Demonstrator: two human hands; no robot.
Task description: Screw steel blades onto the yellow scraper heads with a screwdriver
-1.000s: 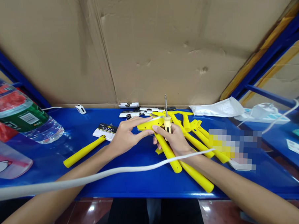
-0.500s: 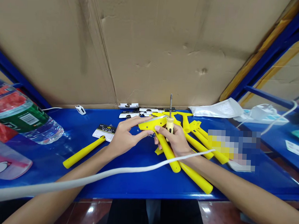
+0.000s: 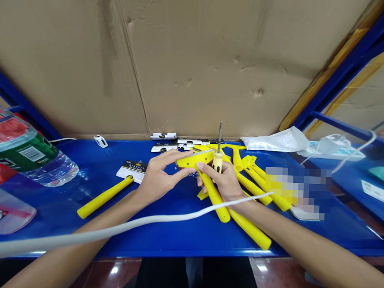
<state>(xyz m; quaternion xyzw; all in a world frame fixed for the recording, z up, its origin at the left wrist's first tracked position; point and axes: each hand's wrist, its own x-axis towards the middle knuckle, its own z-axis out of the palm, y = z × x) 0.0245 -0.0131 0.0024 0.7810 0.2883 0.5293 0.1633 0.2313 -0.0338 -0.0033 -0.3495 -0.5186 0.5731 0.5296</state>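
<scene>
- Two bare forearms reach in from the bottom corners and meet at the middle of the table, elbows wide, wrists turned inward.
- Left hand (image 3: 160,176): curled narrow, with thumb and fingers closed on the flat head of a yellow plastic T-shaped piece (image 3: 191,159).
- Right hand (image 3: 224,181): closed around the cream-and-yellow handle of a screwdriver (image 3: 217,162), with its metal shaft (image 3: 219,136) standing upright above the fingers.
- That T-shaped piece lies between both hands, its yellow stem (image 3: 213,196) running toward the near edge, just beside the right hand.
- Loose yellow handles (image 3: 254,185) lie heaped right of centre on the blue table (image 3: 175,241); another (image 3: 105,197) lies apart at lower left.
- Near the upper left stand a water bottle (image 3: 29,154) and, closer to the hands, a printed card (image 3: 130,170).
- A white cable (image 3: 112,229) crosses the lower frame above both forearms.
</scene>
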